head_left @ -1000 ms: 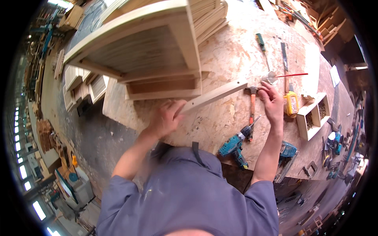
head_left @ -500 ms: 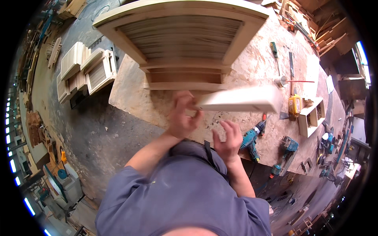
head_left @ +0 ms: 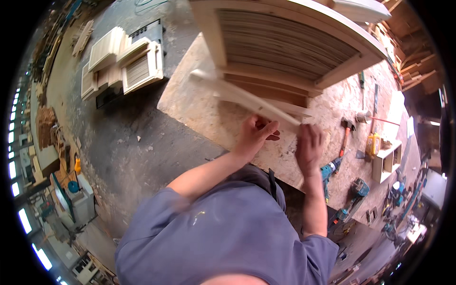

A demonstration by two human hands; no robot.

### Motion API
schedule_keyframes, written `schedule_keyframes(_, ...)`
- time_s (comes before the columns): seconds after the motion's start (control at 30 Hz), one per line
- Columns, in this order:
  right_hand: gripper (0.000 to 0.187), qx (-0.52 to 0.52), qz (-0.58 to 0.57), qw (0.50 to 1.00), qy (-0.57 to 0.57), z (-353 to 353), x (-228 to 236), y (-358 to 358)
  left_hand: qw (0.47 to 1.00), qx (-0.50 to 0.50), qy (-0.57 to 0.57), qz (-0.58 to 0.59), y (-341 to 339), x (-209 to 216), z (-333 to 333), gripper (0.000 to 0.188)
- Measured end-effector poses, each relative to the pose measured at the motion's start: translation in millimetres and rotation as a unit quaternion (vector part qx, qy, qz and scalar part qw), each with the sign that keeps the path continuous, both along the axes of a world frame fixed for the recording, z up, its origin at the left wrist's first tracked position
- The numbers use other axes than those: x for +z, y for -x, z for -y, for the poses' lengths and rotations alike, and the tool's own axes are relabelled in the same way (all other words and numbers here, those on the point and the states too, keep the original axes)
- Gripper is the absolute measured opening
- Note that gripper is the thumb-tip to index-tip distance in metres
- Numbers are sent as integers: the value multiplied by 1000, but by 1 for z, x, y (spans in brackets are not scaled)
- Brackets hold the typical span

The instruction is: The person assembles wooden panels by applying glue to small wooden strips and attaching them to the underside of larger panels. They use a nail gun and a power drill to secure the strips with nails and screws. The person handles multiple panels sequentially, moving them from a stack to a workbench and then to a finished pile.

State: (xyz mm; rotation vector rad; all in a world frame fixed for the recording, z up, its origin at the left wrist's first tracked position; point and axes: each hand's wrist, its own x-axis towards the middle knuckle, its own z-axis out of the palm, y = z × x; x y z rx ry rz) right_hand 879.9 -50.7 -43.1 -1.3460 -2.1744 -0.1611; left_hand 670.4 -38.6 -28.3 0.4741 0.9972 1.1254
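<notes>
A pale wooden board [head_left: 244,97], blurred by motion, slants in front of the cabinet, edge towards me. My right hand [head_left: 311,147] is closed around its near right end. Just below the middle of the board, my left hand [head_left: 259,137] has its fingers curled with the thumb against them. Whatever it may pinch is too small to make out, and I cannot tell whether it touches the board. Beyond both hands stands a light wooden cabinet [head_left: 266,71] with a dark ribbed panel and an open slot at its lower end.
A hammer [head_left: 346,137], a teal drill [head_left: 330,171] and another power tool [head_left: 359,187] lie on the workbench [head_left: 183,95] to the right. Near them are a yellow bottle [head_left: 373,144] and a small wooden box [head_left: 387,161]. Slatted wooden panels [head_left: 123,61] are stacked at far left.
The board has swung from pointing right to pointing left. My right hand has taken hold of its end, and my left hand has left that end. The view has shifted, bringing the hammer into sight.
</notes>
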Motion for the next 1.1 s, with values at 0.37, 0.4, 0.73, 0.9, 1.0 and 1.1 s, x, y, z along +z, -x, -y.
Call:
schedule_keyframes(0.37,32,106,-89,962,235,-89,-15,-51,945,152,33,-288,166,-79,-58,35)
schedule_keyframes(0.4,32,105,-92,961,238,-91,-20,-51,948,142,40,-284,164,-84,-61,38)
schedule_keyframes(0.73,28,93,-109,957,251,-101,-45,-56,916,94,47,-387,153,-111,-72,26)
schedule_keyframes(0.9,29,99,-109,957,252,-103,-56,-60,900,90,70,-421,145,-99,-72,27)
schedule_keyframes(1.0,31,97,-110,959,244,-104,-54,-59,883,97,62,-456,142,-100,-72,26)
schedule_keyframes(1.1,31,88,-111,961,238,-102,-52,-60,872,76,43,-481,149,-112,-75,25)
